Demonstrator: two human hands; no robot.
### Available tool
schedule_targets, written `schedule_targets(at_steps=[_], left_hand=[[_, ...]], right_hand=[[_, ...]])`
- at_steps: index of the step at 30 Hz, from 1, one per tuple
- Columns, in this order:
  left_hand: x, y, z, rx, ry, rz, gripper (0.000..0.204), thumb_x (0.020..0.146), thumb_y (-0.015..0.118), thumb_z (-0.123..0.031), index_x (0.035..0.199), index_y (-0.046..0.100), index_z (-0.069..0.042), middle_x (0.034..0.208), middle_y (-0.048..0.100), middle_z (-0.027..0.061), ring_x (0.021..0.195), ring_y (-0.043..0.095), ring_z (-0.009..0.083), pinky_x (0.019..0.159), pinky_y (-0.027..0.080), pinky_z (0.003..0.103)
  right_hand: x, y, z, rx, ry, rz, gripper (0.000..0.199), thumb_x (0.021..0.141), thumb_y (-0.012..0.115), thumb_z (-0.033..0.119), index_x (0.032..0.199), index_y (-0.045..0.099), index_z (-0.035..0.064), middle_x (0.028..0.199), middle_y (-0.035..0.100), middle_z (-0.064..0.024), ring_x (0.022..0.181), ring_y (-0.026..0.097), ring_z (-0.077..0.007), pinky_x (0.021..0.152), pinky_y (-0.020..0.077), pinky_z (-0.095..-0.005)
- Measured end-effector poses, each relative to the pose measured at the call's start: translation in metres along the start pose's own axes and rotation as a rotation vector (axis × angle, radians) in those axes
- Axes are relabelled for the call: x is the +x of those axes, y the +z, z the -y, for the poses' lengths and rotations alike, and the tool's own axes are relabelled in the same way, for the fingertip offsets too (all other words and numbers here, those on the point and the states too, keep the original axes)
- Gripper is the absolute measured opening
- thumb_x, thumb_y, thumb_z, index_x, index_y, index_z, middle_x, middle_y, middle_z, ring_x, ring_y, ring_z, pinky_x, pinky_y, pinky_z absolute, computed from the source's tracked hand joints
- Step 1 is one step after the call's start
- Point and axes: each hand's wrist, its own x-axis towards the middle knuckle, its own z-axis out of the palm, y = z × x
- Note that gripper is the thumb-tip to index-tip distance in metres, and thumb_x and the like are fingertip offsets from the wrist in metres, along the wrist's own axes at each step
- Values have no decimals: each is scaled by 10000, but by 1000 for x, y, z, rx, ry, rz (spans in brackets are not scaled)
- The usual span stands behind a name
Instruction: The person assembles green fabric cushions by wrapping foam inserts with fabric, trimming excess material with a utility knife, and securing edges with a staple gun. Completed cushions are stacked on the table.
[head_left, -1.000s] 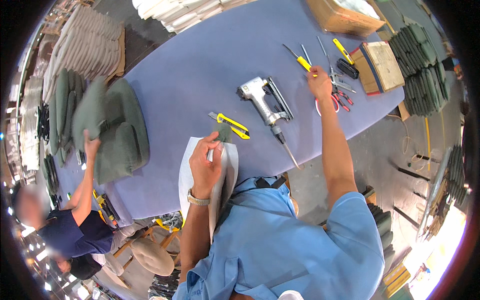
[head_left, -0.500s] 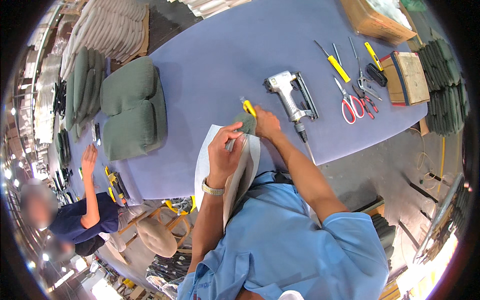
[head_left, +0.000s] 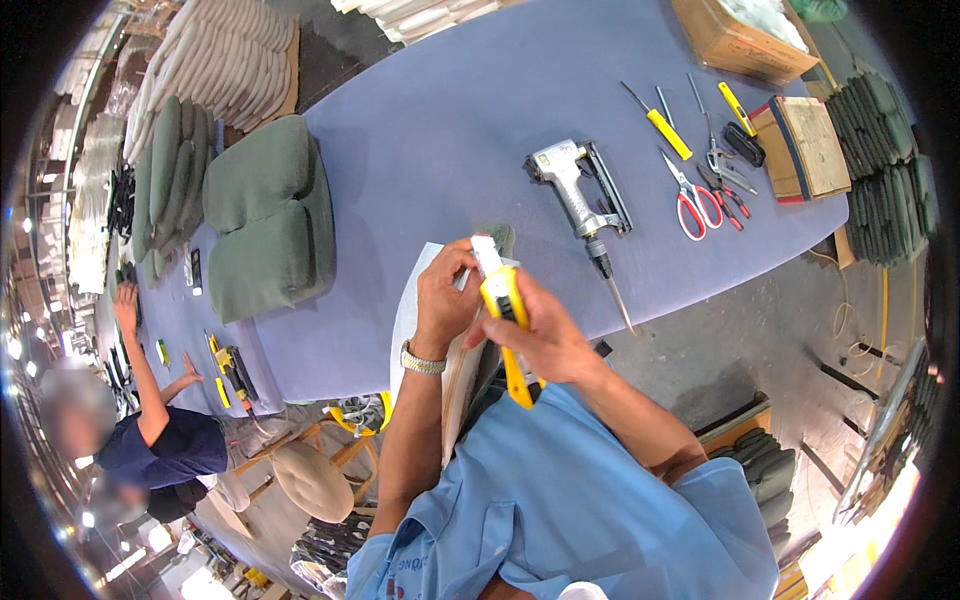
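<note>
My right hand (head_left: 540, 335) grips a yellow utility knife (head_left: 503, 298) with a black slider, its pale blade end pointing up and away from me. Beside it, my left hand (head_left: 445, 295) pinches the upper part of a fabric piece (head_left: 460, 405) held upright against my body. That piece has a white outer layer, a beige inside and dark green cloth (head_left: 497, 240) at its far end. The knife's blade end is close to my left fingertips; whether it touches the cloth I cannot tell.
On the blue-covered table (head_left: 430, 130) lie a green cushion (head_left: 265, 220), a staple gun (head_left: 580, 190) with its hose, red-handled scissors (head_left: 695, 200), pliers (head_left: 725, 195) and a yellow-handled screwdriver (head_left: 668, 133). Boxes (head_left: 800, 150) stand far right. Another person (head_left: 160, 435) works at left.
My right hand has come back toward me from the far side of the fabric piece, turning the knife so its whole body shows. My left hand stays on the fabric.
</note>
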Motion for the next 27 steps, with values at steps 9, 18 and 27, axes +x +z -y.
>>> schedule_targets(at_steps=[9, 18, 27], left_hand=[[4, 2, 9, -347, -15, -36, 65, 951, 685, 27, 1010, 661, 11, 1255, 701, 143, 1091, 674, 165, 924, 569, 298], [7, 0, 10, -309, 9, -70, 55, 946, 705, -1, 951, 650, 0, 1234, 726, 150, 969, 683, 124, 824, 566, 275], [4, 0, 4, -312, 7, -52, 48, 948, 692, 12, 976, 654, 22, 1243, 694, 150, 1109, 681, 190, 912, 579, 299]], right_hand=[[13, 18, -55, 149, 106, -202, 260, 1041, 536, 215, 1183, 468, 7, 906, 746, -118, 677, 681, -167, 599, 547, -327], [21, 28, -74, 15, -8, -312, 311, 984, 535, 153, 1211, 433, -34, 894, 740, -143, 680, 688, -199, 611, 560, -364], [23, 25, -65, 40, 123, -321, 343, 979, 542, 166, 1236, 449, -41, 881, 725, -137, 705, 686, -202, 645, 560, -364]])
